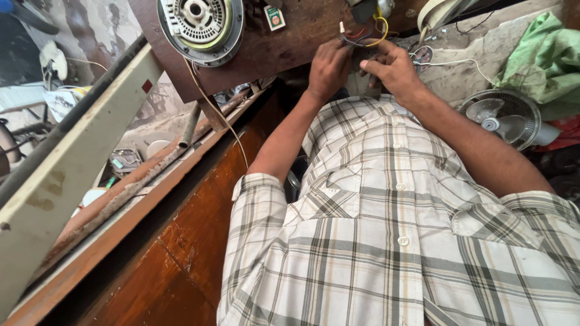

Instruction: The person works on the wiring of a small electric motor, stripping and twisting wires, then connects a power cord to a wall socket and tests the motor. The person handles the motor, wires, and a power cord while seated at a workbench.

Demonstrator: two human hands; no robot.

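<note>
Both hands met over a bundle of coloured wires (365, 37) at the edge of a brown wooden board (290, 42). The left hand (328, 67) and right hand (393, 67) pinched at them. A round motor (199, 27) lay nearby; a small fan (504, 118) sat right.

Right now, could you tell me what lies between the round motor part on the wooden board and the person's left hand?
In the head view, between the round motor part and the left hand lies bare brown wooden board, with a small green-and-white label near its top edge.
</note>
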